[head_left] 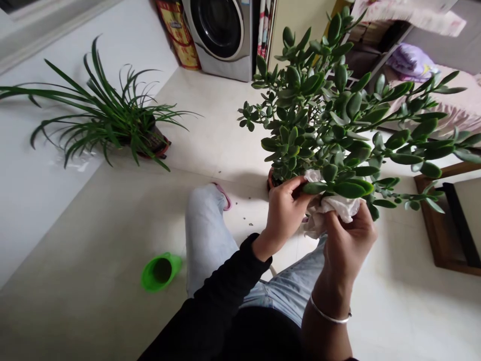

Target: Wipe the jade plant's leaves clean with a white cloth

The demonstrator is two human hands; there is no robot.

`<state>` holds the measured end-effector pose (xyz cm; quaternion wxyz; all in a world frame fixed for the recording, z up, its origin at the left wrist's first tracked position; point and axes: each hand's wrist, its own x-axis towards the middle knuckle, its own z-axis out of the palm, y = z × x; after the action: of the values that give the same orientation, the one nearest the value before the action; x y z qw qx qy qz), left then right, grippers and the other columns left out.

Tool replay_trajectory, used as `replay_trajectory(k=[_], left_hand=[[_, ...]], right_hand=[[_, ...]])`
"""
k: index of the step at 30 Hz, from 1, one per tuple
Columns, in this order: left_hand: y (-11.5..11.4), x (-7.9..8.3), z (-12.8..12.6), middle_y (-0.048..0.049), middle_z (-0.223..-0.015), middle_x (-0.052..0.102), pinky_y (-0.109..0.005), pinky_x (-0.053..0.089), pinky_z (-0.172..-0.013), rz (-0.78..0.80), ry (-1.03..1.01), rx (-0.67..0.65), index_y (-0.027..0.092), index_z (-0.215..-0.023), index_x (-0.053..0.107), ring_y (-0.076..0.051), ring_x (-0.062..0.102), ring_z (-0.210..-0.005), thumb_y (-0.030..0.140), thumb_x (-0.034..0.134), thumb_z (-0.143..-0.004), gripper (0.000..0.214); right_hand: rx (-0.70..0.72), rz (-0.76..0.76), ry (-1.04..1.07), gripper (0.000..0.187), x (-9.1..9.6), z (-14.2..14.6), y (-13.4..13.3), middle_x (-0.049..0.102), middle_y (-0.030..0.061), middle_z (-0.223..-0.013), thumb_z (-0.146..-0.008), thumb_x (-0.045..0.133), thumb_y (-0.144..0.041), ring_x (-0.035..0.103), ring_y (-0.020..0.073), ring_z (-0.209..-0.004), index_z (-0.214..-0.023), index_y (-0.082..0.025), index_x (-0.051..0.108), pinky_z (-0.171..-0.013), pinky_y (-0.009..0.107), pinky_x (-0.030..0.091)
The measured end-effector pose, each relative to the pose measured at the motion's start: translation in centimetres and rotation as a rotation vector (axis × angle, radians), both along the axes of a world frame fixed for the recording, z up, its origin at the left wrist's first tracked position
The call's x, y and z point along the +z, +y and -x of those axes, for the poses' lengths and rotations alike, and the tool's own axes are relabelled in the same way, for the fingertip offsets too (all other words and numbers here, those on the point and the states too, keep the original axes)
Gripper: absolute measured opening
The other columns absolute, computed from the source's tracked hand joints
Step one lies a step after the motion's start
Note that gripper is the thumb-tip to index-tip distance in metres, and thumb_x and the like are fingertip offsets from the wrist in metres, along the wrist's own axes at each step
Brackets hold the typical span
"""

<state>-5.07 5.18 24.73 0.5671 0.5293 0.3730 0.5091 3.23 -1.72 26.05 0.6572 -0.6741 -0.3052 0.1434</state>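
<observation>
A large jade plant [300, 135] with thick green leaves fills the upper right, its brown pot mostly hidden behind the foliage. My left hand [281, 213] pinches the tip of a low leaf [314, 188] between thumb and forefinger. A scrap of white tissue [312, 175] shows just above those fingertips. In my right hand [349, 245] is a crumpled white tissue [340, 206], gripped by thumb and fingers and held right under the lower leaves. Part of the tissue hangs down between both hands.
A spiky long-leaved potted plant [124, 120] stands by the left wall. On the floor sits a green container [157, 273] with dark contents. A washing machine [225, 65] is at the back, a wooden frame [447, 250] at right. Dark bits dot the floor.
</observation>
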Motion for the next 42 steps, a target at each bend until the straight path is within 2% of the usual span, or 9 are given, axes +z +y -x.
replay_trajectory(k=[4, 7, 11, 17, 20, 25, 28, 36, 42], left_hand=[[-0.2, 0.6, 0.9, -0.0031, -0.081, 0.077, -0.024, 0.054, -0.066, 0.020, 0.035, -0.067, 0.019, -0.095, 0.080, -0.017, 0.070, -0.078, 0.023, 0.067, -0.093, 0.013], [-0.1, 0.8, 1.4, -0.0018, -0.078, 0.076, -0.024, 0.054, -0.066, 0.066, 0.029, -0.119, 0.019, -0.092, 0.079, -0.015, 0.068, -0.074, 0.019, 0.066, -0.091, 0.013], [0.3, 0.6, 1.4, -0.0018, -0.078, 0.077, -0.026, 0.058, -0.071, 0.094, -0.011, -0.073, 0.020, -0.087, 0.079, -0.016, 0.073, -0.077, 0.022, 0.074, -0.088, 0.005], [0.6, 0.0, 1.6, -0.0029, -0.082, 0.081, -0.026, 0.060, -0.073, 0.064, 0.039, -0.002, 0.020, -0.089, 0.081, -0.017, 0.076, -0.077, 0.036, 0.081, -0.087, 0.016], [0.5, 0.0, 1.8, -0.0033, -0.084, 0.082, -0.026, 0.060, -0.073, 0.054, 0.067, -0.004, 0.020, -0.091, 0.082, -0.017, 0.076, -0.078, 0.035, 0.079, -0.089, 0.015], [0.4, 0.3, 2.5, -0.0044, -0.095, 0.084, -0.026, 0.060, -0.076, 0.067, 0.047, -0.104, 0.020, -0.101, 0.082, -0.017, 0.078, -0.085, 0.024, 0.071, -0.093, 0.015], [0.6, 0.2, 2.7, -0.0052, -0.095, 0.084, -0.026, 0.061, -0.076, 0.107, 0.043, -0.132, 0.019, -0.103, 0.081, -0.017, 0.078, -0.085, 0.026, 0.073, -0.092, 0.016], [0.6, 0.0, 2.7, -0.0062, -0.095, 0.084, -0.027, 0.062, -0.077, 0.087, 0.053, -0.073, 0.019, -0.098, 0.081, -0.019, 0.080, -0.084, 0.040, 0.079, -0.090, 0.023], [0.5, -0.4, 3.6, -0.0036, -0.085, 0.081, -0.025, 0.056, -0.071, -0.004, 0.133, -0.007, 0.019, -0.101, 0.079, -0.016, 0.073, -0.076, 0.034, 0.071, -0.095, 0.018]], right_hand=[[0.025, 0.035, -0.012, 0.014, 0.2, -0.2, -0.7, 0.058, -0.0050, -0.071, -0.069, 0.070, -0.019, 0.046, 0.0094, -0.063, -0.084, -0.018, 0.069, -0.056, 0.020, 0.039], [-0.001, 0.037, -0.014, 0.009, 0.2, -0.2, -0.7, 0.053, -0.0060, -0.067, -0.069, 0.069, -0.018, 0.041, 0.0084, -0.060, -0.077, -0.018, 0.067, -0.053, 0.020, 0.035], [-0.070, 0.015, -0.048, 0.009, 0.0, -0.2, -0.2, 0.049, -0.0070, -0.063, -0.070, 0.071, -0.020, 0.039, 0.0079, -0.058, -0.070, -0.019, 0.062, -0.052, 0.020, 0.034], [-0.083, 0.000, -0.032, 0.014, -0.1, -0.5, 0.0, 0.043, -0.0086, -0.059, -0.069, 0.072, -0.020, 0.034, 0.0069, -0.057, -0.064, -0.019, 0.058, -0.052, 0.021, 0.031], [-0.056, 0.005, 0.005, 0.012, -0.3, -0.7, -0.1, 0.044, -0.0085, -0.059, -0.069, 0.072, -0.019, 0.034, 0.0074, -0.058, -0.066, -0.019, 0.060, -0.053, 0.021, 0.031], [-0.045, -0.016, 0.018, 0.010, -0.5, -1.0, -0.2, 0.045, -0.0077, -0.061, -0.069, 0.073, -0.022, 0.036, 0.0080, -0.060, -0.067, -0.019, 0.063, -0.056, 0.022, 0.033], [-0.045, -0.008, 0.016, 0.011, -0.5, -1.1, -0.3, 0.043, -0.0081, -0.061, -0.069, 0.072, -0.021, 0.036, 0.0080, -0.060, -0.066, -0.019, 0.062, -0.056, 0.022, 0.034], [-0.082, -0.002, 0.030, 0.017, -0.2, -0.8, -0.1, 0.044, -0.0080, -0.061, -0.068, 0.074, -0.020, 0.035, 0.0076, -0.059, -0.064, -0.019, 0.057, -0.053, 0.022, 0.031], [-0.120, 0.040, -0.023, 0.028, -1.1, -1.3, -0.5, 0.039, -0.0074, -0.061, -0.080, 0.074, -0.036, 0.031, 0.0086, -0.058, -0.068, -0.020, 0.055, -0.051, 0.024, 0.026]])
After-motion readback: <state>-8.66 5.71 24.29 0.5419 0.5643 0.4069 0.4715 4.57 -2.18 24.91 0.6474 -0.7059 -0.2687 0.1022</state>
